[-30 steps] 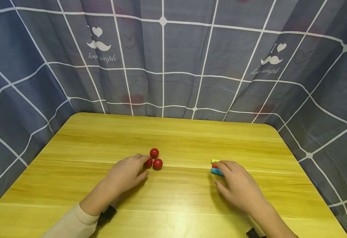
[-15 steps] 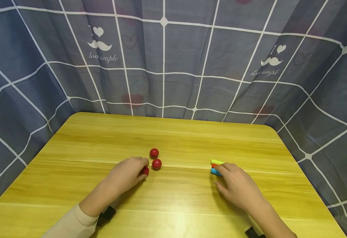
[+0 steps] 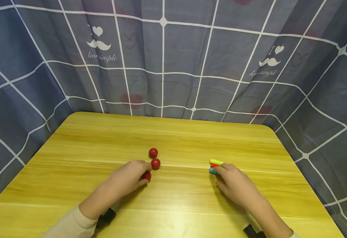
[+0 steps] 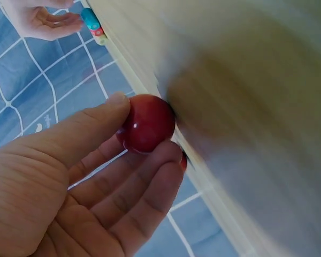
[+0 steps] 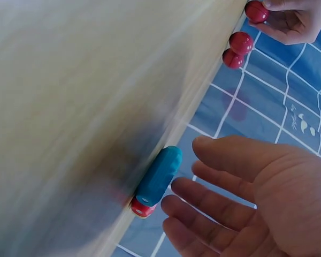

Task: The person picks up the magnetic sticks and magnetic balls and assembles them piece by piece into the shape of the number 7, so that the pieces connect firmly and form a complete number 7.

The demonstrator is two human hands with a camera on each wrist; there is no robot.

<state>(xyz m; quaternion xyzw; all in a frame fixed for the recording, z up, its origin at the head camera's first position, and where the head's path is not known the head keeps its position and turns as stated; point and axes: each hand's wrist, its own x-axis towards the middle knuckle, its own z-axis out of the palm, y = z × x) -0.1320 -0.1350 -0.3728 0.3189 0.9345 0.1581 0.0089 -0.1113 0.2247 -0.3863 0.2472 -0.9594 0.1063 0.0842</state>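
A glossy red ball [image 3: 147, 176] is pinched between the thumb and fingers of my left hand [image 3: 124, 180], low over the wooden table. Just beyond it lie two more red balls, a nearer one [image 3: 155, 163] and a farther one [image 3: 153, 152]. On the right side, my right hand [image 3: 238, 185] hovers with loosely bent fingers by three short coloured sticks lying side by side: yellow-green [image 3: 216, 161], red [image 3: 215, 165] and blue [image 3: 213, 171]. Its fingers partly cover the sticks in the head view. In the right wrist view the thumb stands apart from the blue stick [image 5: 159, 175].
The yellow wood-grain table [image 3: 179, 138] has rounded far corners. A grey-blue curtain [image 3: 182, 56] with white grid lines hangs behind it and along both sides. Black straps [image 3: 106, 218] sit on the wrists.
My left hand has taken hold of the nearest red ball and drawn it toward me, away from the other two. The right hand has barely shifted beside the sticks.
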